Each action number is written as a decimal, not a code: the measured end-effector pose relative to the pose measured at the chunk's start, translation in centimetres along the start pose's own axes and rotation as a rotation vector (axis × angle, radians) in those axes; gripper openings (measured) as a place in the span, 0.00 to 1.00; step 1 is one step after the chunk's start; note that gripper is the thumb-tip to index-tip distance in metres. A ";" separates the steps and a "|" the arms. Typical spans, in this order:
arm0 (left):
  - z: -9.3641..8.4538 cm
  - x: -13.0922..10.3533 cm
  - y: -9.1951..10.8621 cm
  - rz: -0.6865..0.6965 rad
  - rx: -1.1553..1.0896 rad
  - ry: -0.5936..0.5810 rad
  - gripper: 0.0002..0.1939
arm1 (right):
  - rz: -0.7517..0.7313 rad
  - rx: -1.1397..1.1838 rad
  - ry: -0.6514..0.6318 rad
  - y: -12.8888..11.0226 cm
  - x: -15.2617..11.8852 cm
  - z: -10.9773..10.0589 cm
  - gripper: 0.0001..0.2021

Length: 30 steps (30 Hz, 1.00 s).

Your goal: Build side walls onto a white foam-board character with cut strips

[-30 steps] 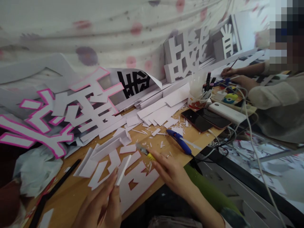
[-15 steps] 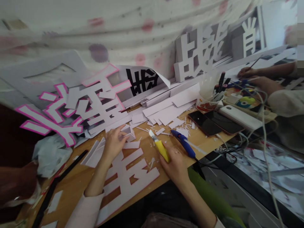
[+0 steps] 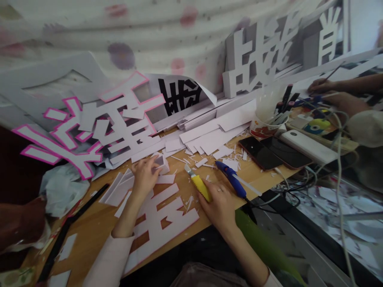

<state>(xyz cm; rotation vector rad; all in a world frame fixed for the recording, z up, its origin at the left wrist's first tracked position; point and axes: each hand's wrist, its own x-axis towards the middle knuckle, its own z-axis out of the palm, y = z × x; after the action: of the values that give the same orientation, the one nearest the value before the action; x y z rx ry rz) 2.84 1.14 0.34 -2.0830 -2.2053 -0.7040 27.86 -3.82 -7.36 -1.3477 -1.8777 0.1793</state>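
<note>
1. Along the bench's (image 3: 92,235) near edge, a flat white cut-out (image 3: 163,235) w/ pink edging, partly under the L forearm.
2. R hand (image 3: 220,203) next: low, palm down over the wood, forearm slanting in from the right, wrapped round a yellow cutter (image 3: 200,187), blade bare & pointing away. Best kept angled clear of the L fingers, I'd say.
3. L hand (image 3: 143,175) slightly farther out, arm stretched fwd, wrist bent over, fingers narrow & curled at a small folded white piece (image 3: 163,162). Touching, yes; firm pinch or not, can't tell. Light fingertip pressure should do, esp. near the folds, so the thin walls don't buckle; square it up before letting go.
4. Right of that, blue glue gun (image 3: 231,177) lying by paper scraps, then phones (image 3: 260,153) & a cup (image 3: 263,129) w/ pens.
5. Way back: raised white characters (image 3: 237,52) upright; co-worker's hand (image 3: 321,85) far right.
</note>
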 end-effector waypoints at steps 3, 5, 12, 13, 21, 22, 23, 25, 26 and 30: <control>0.2 0.0 -0.1 -0.012 -0.005 0.005 0.21 | 0.005 -0.010 0.007 0.0 0.0 0.0 0.17; 0.3 0.0 -0.2 -0.013 -0.014 0.008 0.21 | 0.007 -0.013 0.008 0.0 0.0 0.1 0.17; 0.4 0.2 -0.8 0.031 -0.071 -0.016 0.23 | 0.014 -0.005 -0.026 0.1 -0.1 0.2 0.18; 0.3 0.3 -0.9 0.036 -0.073 -0.014 0.22 | 0.014 -0.005 -0.026 0.1 -0.1 0.2 0.18; 0.2 0.3 -1.1 0.041 -0.081 0.010 0.20 | 0.006 0.013 -0.031 0.3 0.0 0.2 0.18; 0.3 0.3 -1.1 0.038 -0.083 0.011 0.20 | 0.002 0.016 -0.027 0.3 0.0 0.2 0.18; 0.4 0.2 -1.2 0.034 -0.085 0.011 0.20 | 0.001 0.019 -0.022 0.3 0.0 0.2 0.19; 0.6 0.2 -1.3 0.028 -0.088 0.007 0.21 | 0.002 0.023 -0.021 0.2 0.0 0.2 0.18; 0.6 0.2 -1.3 0.027 -0.090 0.002 0.21 | 0.003 0.022 -0.024 0.2 0.0 0.1 0.19; 0.7 0.2 -1.3 0.028 -0.097 -0.013 0.23 | 0.003 0.010 -0.038 0.2 0.1 0.1 0.19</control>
<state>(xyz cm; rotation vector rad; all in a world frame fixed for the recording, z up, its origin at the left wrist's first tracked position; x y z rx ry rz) 1.78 1.56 -0.58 -2.1647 -2.1860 -0.8133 27.94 -3.65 -7.51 -1.3490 -1.9040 0.2166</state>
